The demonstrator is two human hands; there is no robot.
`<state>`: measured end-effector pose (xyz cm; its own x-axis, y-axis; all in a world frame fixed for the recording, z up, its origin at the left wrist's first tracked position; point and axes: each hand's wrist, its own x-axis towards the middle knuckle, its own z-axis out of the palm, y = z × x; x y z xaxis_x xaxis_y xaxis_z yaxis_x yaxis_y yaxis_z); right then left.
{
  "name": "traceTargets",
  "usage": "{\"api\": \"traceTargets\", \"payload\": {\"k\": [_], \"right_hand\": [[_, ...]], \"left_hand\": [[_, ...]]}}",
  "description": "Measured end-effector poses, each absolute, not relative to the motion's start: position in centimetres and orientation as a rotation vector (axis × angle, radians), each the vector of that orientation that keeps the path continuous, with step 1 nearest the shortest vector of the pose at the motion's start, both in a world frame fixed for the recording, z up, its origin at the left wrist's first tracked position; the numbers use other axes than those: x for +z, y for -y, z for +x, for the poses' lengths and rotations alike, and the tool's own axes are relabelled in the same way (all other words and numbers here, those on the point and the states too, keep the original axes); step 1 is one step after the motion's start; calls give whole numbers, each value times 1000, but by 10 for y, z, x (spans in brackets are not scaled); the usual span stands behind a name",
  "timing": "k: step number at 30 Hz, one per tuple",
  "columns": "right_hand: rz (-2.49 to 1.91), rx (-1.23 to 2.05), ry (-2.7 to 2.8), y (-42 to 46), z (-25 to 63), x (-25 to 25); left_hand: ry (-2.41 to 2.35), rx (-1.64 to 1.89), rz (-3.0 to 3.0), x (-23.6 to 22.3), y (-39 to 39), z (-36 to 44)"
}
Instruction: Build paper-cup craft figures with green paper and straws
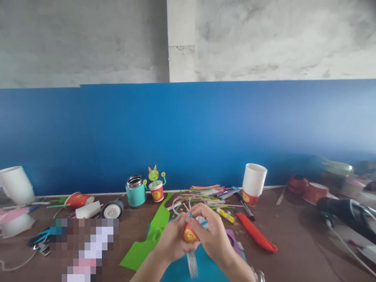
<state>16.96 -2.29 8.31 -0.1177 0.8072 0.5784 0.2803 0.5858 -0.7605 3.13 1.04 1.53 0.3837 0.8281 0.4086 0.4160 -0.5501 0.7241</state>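
Red paper cup [189, 235] at lower centre, between both hands. Left hand [172, 237] closed round its left side. Right hand [212, 231] curled over its upper right, fingertips by a blue piece [190, 215]; can't tell if pinching. Blue sheet [178, 268] below, green sheet [137, 254] to frame left. Coloured strips [205, 187] behind, blue panel [188, 125] beyond.

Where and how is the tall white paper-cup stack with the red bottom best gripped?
I'd grip the stack around its white middle, coming from the right: it stands upright, narrows toward its base, and a slim black marker lies at its front left.
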Motion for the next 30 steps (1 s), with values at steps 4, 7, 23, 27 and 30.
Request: {"api": "traceTargets", "payload": {"k": [4, 7, 23, 27, 30], "right_hand": [[-783, 463, 1670, 26, 167, 81], [-683, 404, 1823, 31, 170, 85], [-1154, 364, 1673, 22, 189, 101], [-1139, 348, 1718, 24, 183, 95], [-1107, 299, 1735, 21, 180, 89]], "left_hand": [[-1063, 1051, 2196, 18, -11, 31], [-993, 1139, 2179, 18, -11, 29], [-886, 1793, 2126, -6, -18, 20], [-974, 1834, 2235, -5, -17, 21], [-967, 1719, 2396, -7, -16, 23]]}}
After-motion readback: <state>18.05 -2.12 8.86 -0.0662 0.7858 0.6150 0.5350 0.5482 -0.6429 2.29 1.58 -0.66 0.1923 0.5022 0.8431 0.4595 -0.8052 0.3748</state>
